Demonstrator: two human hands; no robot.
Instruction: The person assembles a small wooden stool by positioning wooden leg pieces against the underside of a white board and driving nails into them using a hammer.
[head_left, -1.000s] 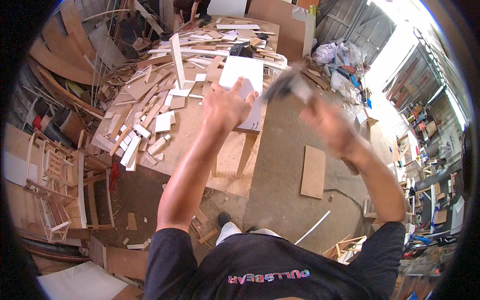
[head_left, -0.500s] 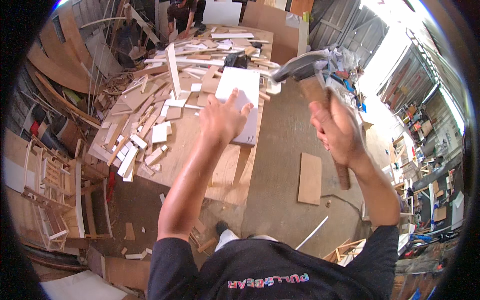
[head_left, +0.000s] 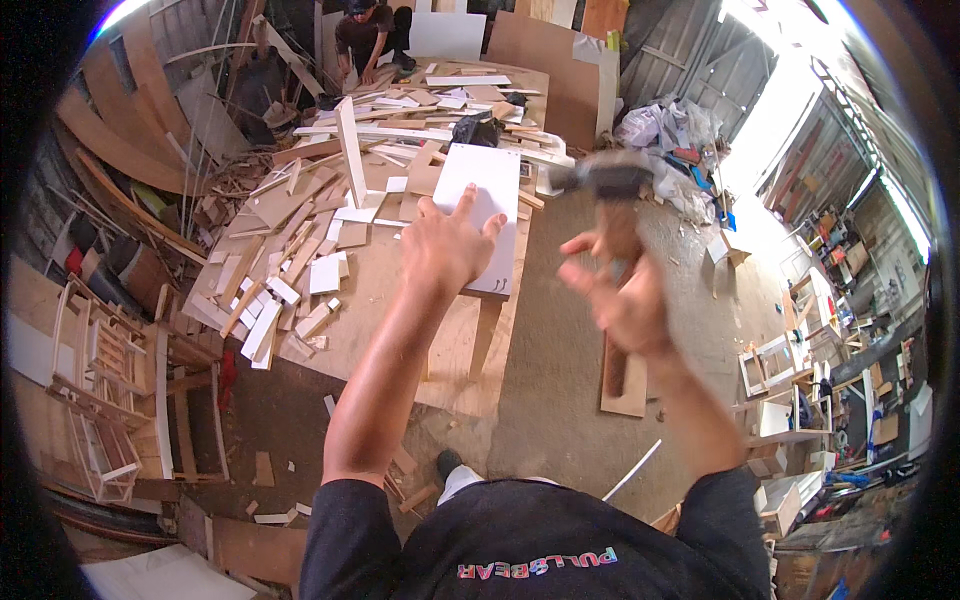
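Observation:
A white panel (head_left: pixel 497 190) lies raised at the worktable's right edge. My left hand (head_left: pixel 448 243) rests on it, fingers spread and index finger stretched forward. Two small nails (head_left: pixel 500 285) stick up at the panel's near end; further small marks dot its far end. To the right of the panel, my right hand (head_left: pixel 630 305) grips a hammer (head_left: pixel 618 215) by its wooden handle, with thumb and index finger partly lifted. The hammer head (head_left: pixel 610 178) is up in the air, smeared by motion and apart from the panel.
Wood offcuts (head_left: pixel 300 260) cover much of the worktable (head_left: pixel 390 340). A black plastic bag (head_left: pixel 476 130) lies beyond the panel. Another person (head_left: pixel 365 40) crouches at the far end. A brown board (head_left: pixel 625 385) lies on the floor to the right; wooden frames (head_left: pixel 100 390) stand at left.
My right hand has swung the hammer left and slightly downward, nearer the panel, its fingers loosening a little. My left hand has stayed on the panel.

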